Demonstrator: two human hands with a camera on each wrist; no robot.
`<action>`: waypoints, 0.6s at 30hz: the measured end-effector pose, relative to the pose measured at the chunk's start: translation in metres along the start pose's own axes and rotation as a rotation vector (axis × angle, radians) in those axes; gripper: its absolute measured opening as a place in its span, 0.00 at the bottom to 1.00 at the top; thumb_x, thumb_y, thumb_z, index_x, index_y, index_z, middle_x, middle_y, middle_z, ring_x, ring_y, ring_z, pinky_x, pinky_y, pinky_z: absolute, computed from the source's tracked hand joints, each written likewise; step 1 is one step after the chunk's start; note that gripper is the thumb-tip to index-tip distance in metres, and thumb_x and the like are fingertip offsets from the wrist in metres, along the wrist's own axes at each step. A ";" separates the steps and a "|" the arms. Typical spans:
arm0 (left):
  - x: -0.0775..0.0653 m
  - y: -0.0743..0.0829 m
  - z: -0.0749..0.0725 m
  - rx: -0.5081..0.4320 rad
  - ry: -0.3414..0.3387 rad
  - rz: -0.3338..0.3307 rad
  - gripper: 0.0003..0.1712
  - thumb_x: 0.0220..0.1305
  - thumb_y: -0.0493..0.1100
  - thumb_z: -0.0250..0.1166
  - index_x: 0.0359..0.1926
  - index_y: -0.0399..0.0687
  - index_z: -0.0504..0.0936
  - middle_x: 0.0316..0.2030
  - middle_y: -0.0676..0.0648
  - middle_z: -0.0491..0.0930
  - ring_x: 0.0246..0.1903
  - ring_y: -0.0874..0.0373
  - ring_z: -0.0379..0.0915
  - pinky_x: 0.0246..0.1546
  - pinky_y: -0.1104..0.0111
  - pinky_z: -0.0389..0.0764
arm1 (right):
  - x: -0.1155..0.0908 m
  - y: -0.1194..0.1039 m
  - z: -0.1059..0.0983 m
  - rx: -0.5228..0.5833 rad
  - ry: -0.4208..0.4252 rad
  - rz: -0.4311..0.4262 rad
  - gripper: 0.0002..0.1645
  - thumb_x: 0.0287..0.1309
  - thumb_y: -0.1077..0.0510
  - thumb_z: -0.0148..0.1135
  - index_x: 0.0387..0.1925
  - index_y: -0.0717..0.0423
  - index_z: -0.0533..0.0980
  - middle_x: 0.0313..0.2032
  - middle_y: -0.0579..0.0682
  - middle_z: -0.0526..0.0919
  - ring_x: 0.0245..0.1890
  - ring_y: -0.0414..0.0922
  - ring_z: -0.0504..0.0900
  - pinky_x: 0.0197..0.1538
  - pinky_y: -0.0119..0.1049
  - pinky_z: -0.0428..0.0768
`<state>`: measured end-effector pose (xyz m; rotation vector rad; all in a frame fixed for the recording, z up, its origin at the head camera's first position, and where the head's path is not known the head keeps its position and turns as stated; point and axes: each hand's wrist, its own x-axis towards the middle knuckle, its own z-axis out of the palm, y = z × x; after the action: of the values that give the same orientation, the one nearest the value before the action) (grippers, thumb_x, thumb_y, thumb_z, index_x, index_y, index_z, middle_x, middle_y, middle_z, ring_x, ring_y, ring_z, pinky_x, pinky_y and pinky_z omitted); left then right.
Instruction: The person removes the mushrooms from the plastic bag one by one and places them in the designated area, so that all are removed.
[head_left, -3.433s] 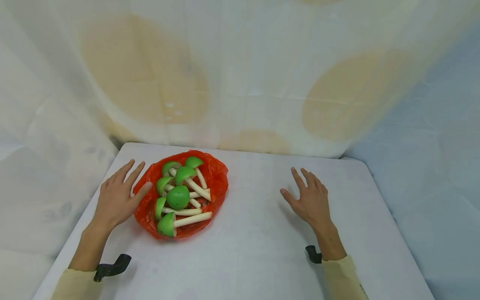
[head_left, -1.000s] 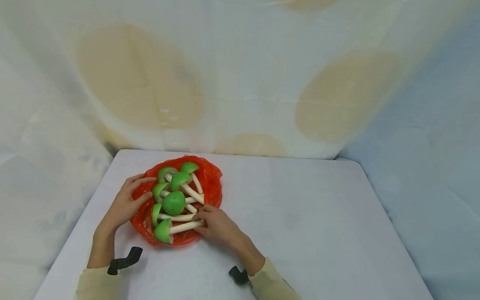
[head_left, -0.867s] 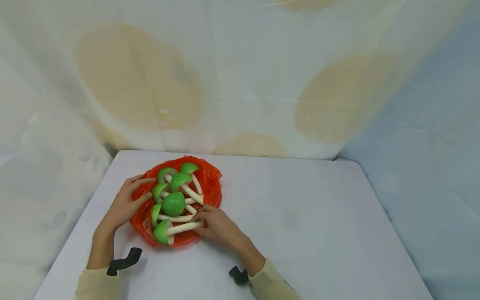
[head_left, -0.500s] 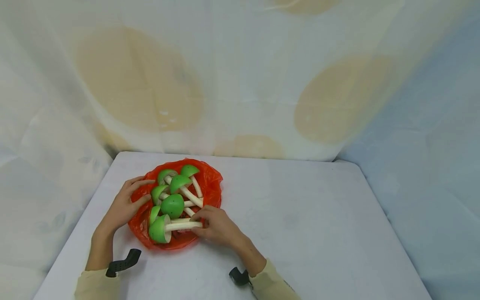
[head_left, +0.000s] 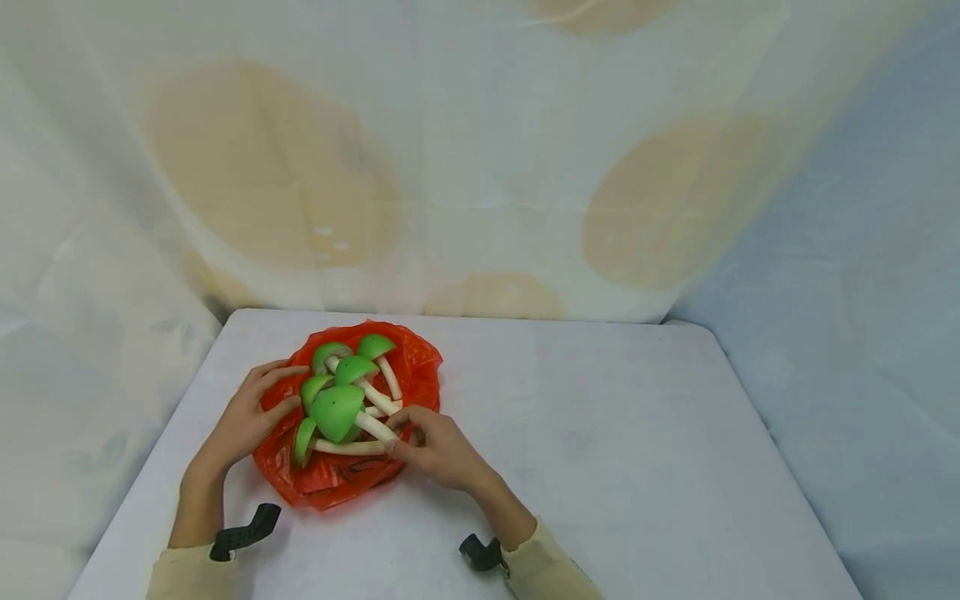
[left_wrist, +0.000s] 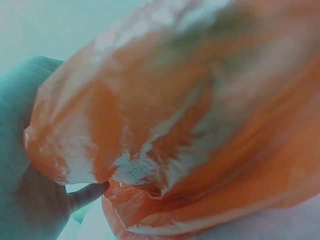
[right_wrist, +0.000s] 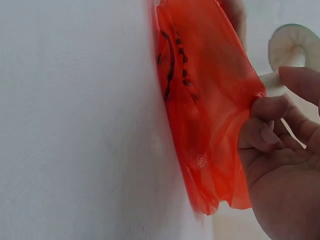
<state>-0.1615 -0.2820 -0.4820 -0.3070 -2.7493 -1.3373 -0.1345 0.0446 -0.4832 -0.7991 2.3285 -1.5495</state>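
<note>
In the head view my right hand [head_left: 450,454] pinches the pale stem of a mushroom [head_left: 337,412] with a green cap, held over the pile at the front. Its cap leans left and covers part of the pile. A red plastic bag [head_left: 326,492] lies open around several other green-capped mushrooms [head_left: 356,369], their stems mostly pointing right. My left hand [head_left: 243,421] grips the bag's left rim, thumb and index finger reaching inside it. In the left wrist view the bag's crinkled wall [left_wrist: 145,120] hides most of that hand. The right wrist view shows a cap's pale underside [right_wrist: 286,45] beyond my fingers.
The bag stands at the left of a white table [head_left: 622,467]. Pale cloth with tan patches [head_left: 675,200] hangs behind, and more cloth [head_left: 855,350] hangs along both sides. A black wrist camera [head_left: 247,532] juts out by the left forearm.
My right hand came from the right side, took the frontmost mushroom's stem and raised it, swinging its cap up over the pile. My left hand moved onto the bag's rim and stayed there.
</note>
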 end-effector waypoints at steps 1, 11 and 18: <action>0.000 0.000 0.000 0.000 0.000 0.006 0.22 0.70 0.42 0.64 0.63 0.47 0.78 0.69 0.33 0.60 0.69 0.32 0.54 0.59 0.26 0.58 | 0.000 0.001 0.000 0.015 -0.003 0.005 0.12 0.66 0.52 0.63 0.49 0.43 0.76 0.25 0.47 0.77 0.21 0.36 0.70 0.22 0.26 0.70; 0.002 -0.002 0.002 0.008 -0.024 0.018 0.24 0.68 0.42 0.66 0.64 0.47 0.77 0.70 0.34 0.60 0.69 0.32 0.54 0.60 0.25 0.58 | 0.003 0.006 0.001 0.138 -0.023 0.075 0.15 0.71 0.54 0.57 0.55 0.50 0.68 0.46 0.49 0.80 0.31 0.47 0.88 0.32 0.31 0.83; 0.003 -0.004 0.002 0.013 -0.034 0.013 0.25 0.68 0.43 0.66 0.65 0.47 0.76 0.71 0.33 0.59 0.70 0.30 0.53 0.60 0.25 0.57 | 0.002 0.002 -0.004 0.180 0.010 0.084 0.14 0.70 0.55 0.59 0.53 0.51 0.68 0.47 0.49 0.78 0.28 0.50 0.85 0.31 0.30 0.81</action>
<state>-0.1656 -0.2821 -0.4859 -0.3491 -2.7777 -1.3234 -0.1385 0.0470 -0.4837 -0.6432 2.1612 -1.6998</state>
